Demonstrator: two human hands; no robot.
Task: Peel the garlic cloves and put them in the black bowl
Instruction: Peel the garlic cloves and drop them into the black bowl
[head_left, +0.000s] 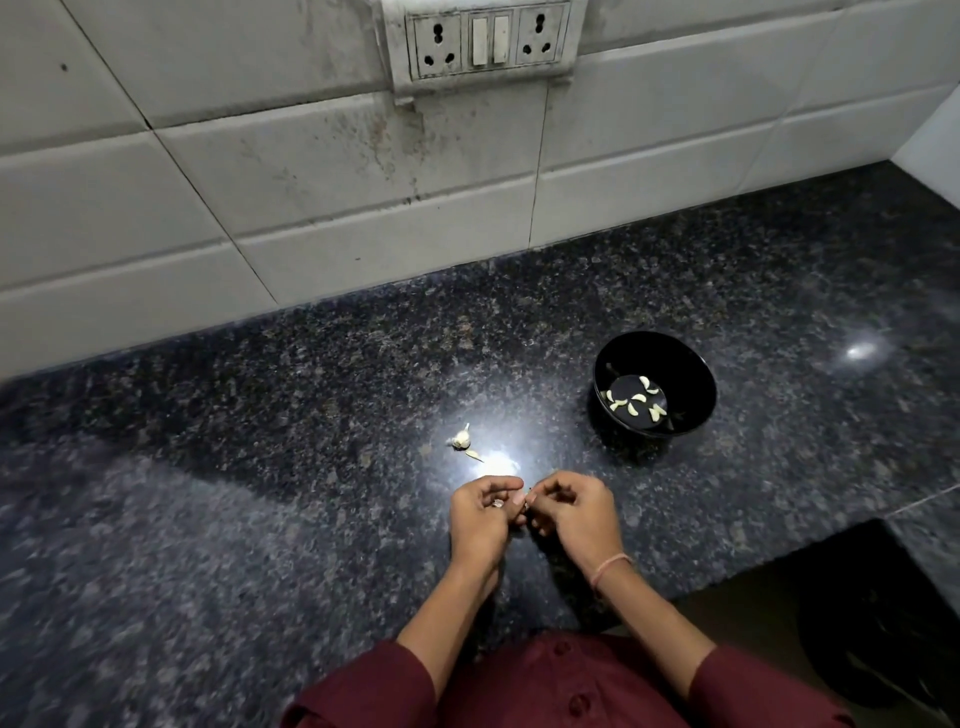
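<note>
Sleeves (363, 691) of maroon cloth fill the bottom edge of the frame, and my forearms reach up from them toward the lower middle. A pink thread (613, 565) circles my right wrist. Just above it my left grip (480, 514) and right grip (574, 512) meet fingertip to fingertip over the bench (234, 493). The fingers of both are curled tight, pinching one small clove (498, 503) between them. Most of it is hidden, and only a pale bit shows inside my left fingers.

Up and left of my hands, beside a bright glare on the dark speckled stone, lies a garlic piece (461, 439) with a shred of peel (474, 455) just below it. Farther up, right of centre, stands the black bowl (693, 364), well apart from my hands, with several peeled cloves (635, 404) on its bottom. Behind the bench rises a stained tiled wall (311, 182), and a socket plate (485, 44) sits at the top middle.
</note>
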